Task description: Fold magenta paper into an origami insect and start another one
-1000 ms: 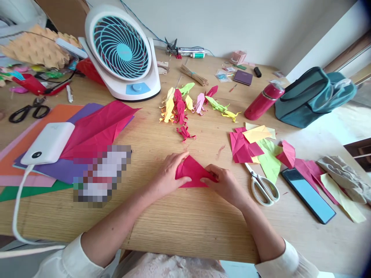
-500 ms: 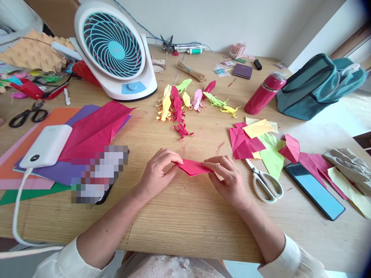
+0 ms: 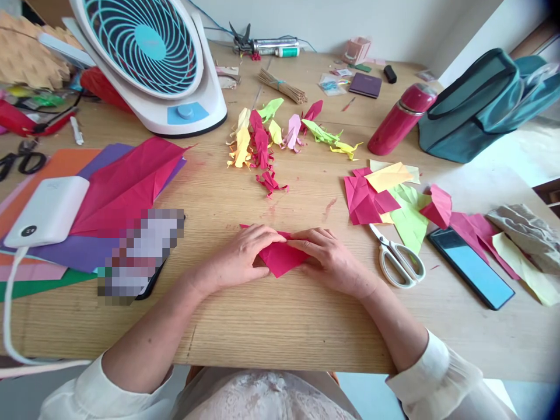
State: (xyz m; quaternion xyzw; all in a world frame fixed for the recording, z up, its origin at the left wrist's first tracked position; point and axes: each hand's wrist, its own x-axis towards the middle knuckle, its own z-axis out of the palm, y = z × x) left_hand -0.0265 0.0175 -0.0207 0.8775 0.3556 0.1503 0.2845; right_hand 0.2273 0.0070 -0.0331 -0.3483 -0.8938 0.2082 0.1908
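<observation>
A folded red paper [image 3: 280, 259] lies near the front middle of the wooden table, its lower point toward me. My left hand [image 3: 238, 255] grips its left side, with a thin red tip showing behind the fingers. On the right side my right hand [image 3: 330, 259] has its fingers closed on the same paper, and the fingertips of both hands nearly meet over its upper edge. Parts of the paper are hidden under the fingers. Beyond the hands lies a small red paper figure [image 3: 271, 182], in front of several more folded figures [image 3: 261, 146].
White-handled scissors [image 3: 400, 265], a phone [image 3: 472, 267] and paper scraps [image 3: 409, 213] lie to the right, with a red bottle [image 3: 400, 119] behind. At left are a power bank [image 3: 50, 210], coloured sheets [image 3: 131, 186], a blurred phone [image 3: 144, 254] and a fan [image 3: 175, 111].
The red paper has been turned and lowered, so a broader face with a point toward me shows. Both hands have moved closer together over it. The camera view has shifted slightly.
</observation>
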